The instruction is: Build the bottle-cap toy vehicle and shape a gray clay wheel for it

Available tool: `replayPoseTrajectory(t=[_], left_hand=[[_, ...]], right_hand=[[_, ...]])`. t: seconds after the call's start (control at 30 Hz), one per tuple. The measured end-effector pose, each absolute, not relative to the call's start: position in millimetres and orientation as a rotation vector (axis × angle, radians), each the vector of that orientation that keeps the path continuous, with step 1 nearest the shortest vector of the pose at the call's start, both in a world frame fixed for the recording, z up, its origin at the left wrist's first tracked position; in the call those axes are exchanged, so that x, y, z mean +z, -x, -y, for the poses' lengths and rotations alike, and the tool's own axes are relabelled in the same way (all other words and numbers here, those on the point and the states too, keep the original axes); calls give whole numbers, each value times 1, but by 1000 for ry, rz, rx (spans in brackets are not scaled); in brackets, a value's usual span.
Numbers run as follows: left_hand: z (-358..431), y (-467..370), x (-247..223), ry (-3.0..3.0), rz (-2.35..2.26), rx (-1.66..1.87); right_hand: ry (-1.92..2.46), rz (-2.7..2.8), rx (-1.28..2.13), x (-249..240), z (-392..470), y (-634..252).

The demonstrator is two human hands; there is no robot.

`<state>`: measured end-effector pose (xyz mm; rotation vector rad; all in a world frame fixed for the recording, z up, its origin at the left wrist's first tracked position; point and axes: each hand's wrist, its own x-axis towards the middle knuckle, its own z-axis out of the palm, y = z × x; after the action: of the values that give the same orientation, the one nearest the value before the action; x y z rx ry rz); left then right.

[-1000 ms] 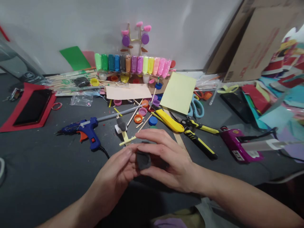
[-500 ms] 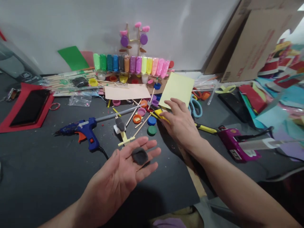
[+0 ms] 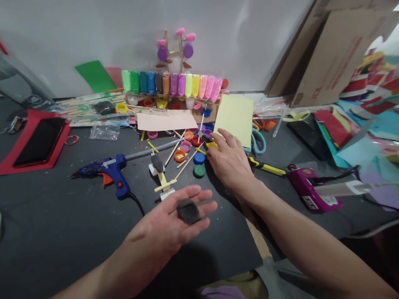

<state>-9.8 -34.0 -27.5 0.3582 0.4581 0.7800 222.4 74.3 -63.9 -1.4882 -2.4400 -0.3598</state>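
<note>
My left hand is palm up with its fingers spread, and a flattened dark grey clay piece rests on it. Fingers bent, my right hand is on a yellow-and-black tool, whose far part it hides. Just left of that hand lie a blue cap and a green cap. Beyond my left fingertips stands a small model of pale yellow strips and white pieces, topped by a dark grey clay lump.
A blue glue gun lies at the left, near a phone on red sheet. Colored clay packs line the back. Blue scissors, a yellow cutter and a purple power strip are at the right.
My left hand has moved slightly right and down with the clay, uncovering a white piece of the model. My right hand has shifted a little left, and the tool sits slightly farther back.
</note>
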Motion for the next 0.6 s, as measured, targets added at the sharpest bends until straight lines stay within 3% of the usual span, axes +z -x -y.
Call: replayPoseTrajectory(t=[0.37, 0.6], left_hand=[[38, 12, -33, -577, -471, 590], [39, 12, -31, -520, -444, 678]], right_hand=[[932, 2649, -197, -57, -63, -191], [832, 2794, -201, -57, -60, -184]])
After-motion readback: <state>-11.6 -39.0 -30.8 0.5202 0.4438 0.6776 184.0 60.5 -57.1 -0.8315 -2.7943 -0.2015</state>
